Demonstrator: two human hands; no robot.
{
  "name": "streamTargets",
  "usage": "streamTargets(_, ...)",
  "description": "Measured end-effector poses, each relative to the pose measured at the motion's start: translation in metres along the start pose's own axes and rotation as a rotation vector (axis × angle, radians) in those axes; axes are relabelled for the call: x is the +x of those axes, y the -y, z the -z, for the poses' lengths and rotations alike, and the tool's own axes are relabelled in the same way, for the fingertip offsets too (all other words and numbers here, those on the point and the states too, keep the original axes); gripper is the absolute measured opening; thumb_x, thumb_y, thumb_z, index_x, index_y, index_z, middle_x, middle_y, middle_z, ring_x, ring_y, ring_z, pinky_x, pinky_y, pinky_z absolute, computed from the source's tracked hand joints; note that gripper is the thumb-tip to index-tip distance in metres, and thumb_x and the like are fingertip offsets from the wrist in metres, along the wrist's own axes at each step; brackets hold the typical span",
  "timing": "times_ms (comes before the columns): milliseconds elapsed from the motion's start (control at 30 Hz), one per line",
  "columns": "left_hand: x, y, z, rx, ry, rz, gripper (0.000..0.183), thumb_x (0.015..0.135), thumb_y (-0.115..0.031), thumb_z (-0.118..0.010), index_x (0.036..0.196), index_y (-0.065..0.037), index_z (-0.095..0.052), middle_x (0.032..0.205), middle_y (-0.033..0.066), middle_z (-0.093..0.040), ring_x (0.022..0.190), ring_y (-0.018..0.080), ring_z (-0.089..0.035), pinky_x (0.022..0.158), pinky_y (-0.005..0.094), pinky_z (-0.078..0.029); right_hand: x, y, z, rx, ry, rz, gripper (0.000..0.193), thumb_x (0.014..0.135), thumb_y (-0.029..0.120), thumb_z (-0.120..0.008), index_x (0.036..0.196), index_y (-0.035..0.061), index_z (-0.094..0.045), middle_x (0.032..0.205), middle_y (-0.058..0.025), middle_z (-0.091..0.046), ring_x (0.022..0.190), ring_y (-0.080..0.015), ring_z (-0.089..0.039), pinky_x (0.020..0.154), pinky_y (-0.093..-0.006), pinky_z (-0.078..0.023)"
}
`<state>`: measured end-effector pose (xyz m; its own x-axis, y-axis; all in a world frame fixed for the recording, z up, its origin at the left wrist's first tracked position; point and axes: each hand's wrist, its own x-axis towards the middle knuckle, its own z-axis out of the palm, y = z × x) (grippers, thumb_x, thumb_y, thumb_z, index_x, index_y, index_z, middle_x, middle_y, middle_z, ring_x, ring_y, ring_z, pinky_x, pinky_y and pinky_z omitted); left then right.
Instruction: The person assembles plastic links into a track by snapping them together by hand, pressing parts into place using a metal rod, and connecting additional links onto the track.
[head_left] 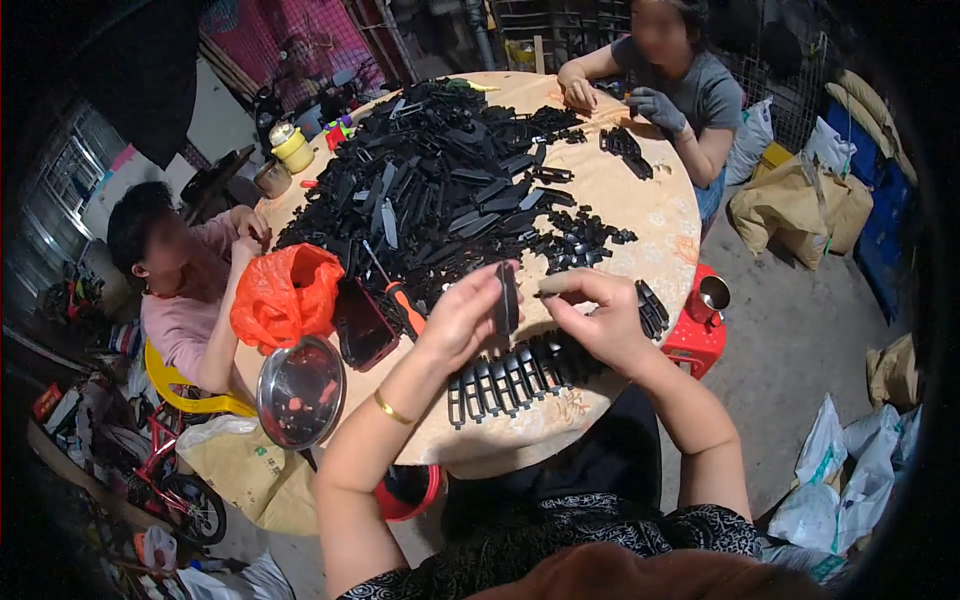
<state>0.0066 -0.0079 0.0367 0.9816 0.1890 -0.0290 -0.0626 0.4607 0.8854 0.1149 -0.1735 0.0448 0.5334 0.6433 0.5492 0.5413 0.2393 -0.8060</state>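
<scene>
My left hand [460, 320] grips a narrow, flat black plastic piece [507, 308], held upright above the near side of the round table [655, 225]. Just to its right, thumb and forefinger of my right hand [605, 318] are pinched together at a small dark part [545, 294], its shape too small to make out. Below both hands lies a row of black slotted plastic frames [500, 385], set side by side along the table's near edge. Beyond them spreads a large heap of black plastic parts [430, 170]. A screwdriver with an orange handle [405, 308] rests at the heap's near edge.
Left of my hands are a red plastic bag [288, 295], a dark phone-like slab [365, 325] and a round metal bowl [300, 390]. One person sits at the left, another at the far right. A red stool [695, 345] bearing a metal cup [712, 294] stands right.
</scene>
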Motion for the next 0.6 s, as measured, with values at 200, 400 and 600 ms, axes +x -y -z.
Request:
streamTargets(200, -0.015, 0.009, -0.015, 0.001, 0.027, -0.038, 0.035, 0.092, -0.018, -0.047, 0.121, 0.0, -0.045, 0.105, 0.0081, -0.057, 0.09, 0.0157, -0.059, 0.081, 0.0295, -0.051, 0.01, 0.003, -0.016, -0.291, -0.077, 0.36, 0.015, 0.069, 0.004, -0.066, 0.084, 0.0033, -0.064, 0.072, -0.0104, -0.061, 0.064, -0.0248, -0.062, 0.056, -0.0309, -0.05)
streamTargets(400, -0.017, 0.018, -0.014, 0.046, -0.058, -0.085, 0.034, 0.091, -0.016, -0.049, 0.121, 0.0, -0.046, 0.104, 0.0049, -0.057, 0.088, 0.0111, -0.058, 0.075, 0.0246, -0.05, 0.004, 0.006, -0.016, -0.549, -0.032, 0.469, 0.021, 0.068, 0.006, -0.066, 0.089, 0.0042, -0.063, 0.074, -0.0085, -0.06, 0.062, -0.0247, -0.059, 0.053, -0.0321, -0.048)
streamTargets(600, -0.018, 0.017, -0.006, 0.138, -0.127, -0.094, 0.032, 0.089, -0.012, -0.053, 0.119, -0.001, -0.051, 0.097, -0.001, -0.059, 0.079, 0.0047, -0.054, 0.066, 0.0171, -0.044, 0.003, 0.008, -0.014, -0.445, 0.192, 0.443, 0.028, 0.071, 0.01, -0.062, 0.098, 0.0002, -0.06, 0.088, -0.0126, -0.059, 0.077, -0.027, -0.059, 0.068, -0.0352, -0.048)
